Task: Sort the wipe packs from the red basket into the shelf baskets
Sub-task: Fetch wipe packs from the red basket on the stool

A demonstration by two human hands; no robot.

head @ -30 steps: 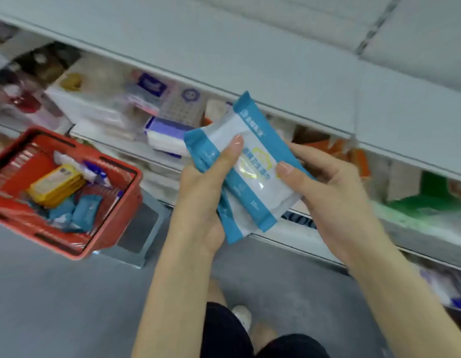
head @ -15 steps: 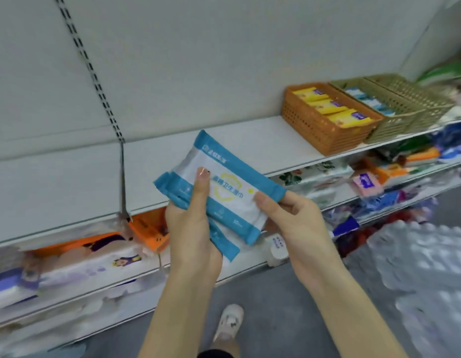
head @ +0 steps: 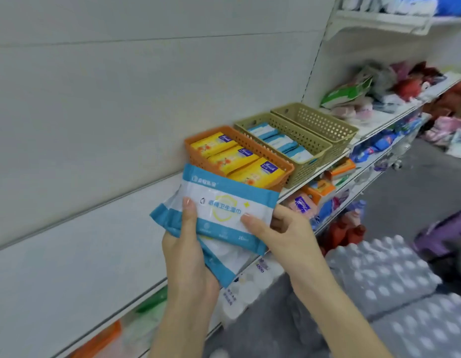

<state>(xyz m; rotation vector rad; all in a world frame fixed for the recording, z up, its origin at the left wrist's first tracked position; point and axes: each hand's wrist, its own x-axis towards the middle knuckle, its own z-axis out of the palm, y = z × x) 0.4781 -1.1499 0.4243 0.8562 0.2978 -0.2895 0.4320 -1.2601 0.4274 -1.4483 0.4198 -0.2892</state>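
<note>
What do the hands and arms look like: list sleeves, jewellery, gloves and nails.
Left hand and right hand are bare: no gloves, rings or watch visible. Both forearms are uncovered as far as the frame shows, with no sleeve edge in view. The thumbnails are short and rounded, without bright polish. No marks or tattoos can be seen.
</note>
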